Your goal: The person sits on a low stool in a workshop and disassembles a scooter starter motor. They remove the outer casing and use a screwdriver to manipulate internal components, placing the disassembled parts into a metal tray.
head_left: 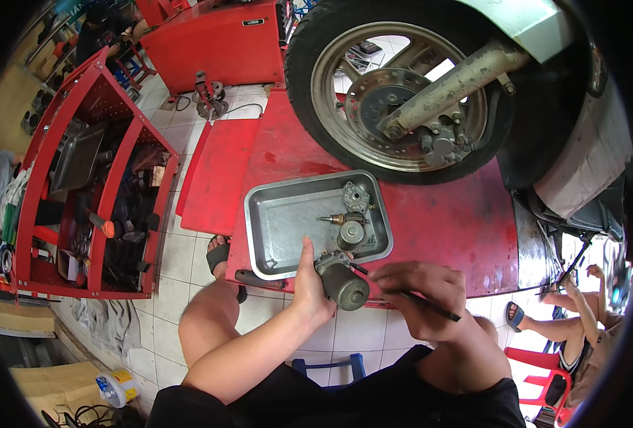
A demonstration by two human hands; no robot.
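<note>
Gripping a dull metal cylinder (pixel 343 285) in the left hand (pixel 312 289), with fingers wrapped around its side and thumb raised, and grasping a thin black stick (pixel 430 307) between the bent fingers of the right hand (pixel 423 292). Held up at the near edge of a grey tray (pixel 281 214), apart from the pieces inside, with the stick's far end at the cylinder's upper fitting; hard to tell whether touching or just short of it. Set out loose and close together along the tray's right side, on a red counter (pixel 438 228): a round casting (pixel 356 197), a slim shaft (pixel 343 219) and a small drum (pixel 350 235). Seen beyond with brake disc and fork in place, a front wheel (pixel 373 103). Apparently past the stage of separating the smaller pieces, judging by the loose spread, and seemingly partway through work on the cylinder. Not yet done, by the same reading: any joining of the tray's contents. Impossible to say from here whether all belong to one unit.
</note>
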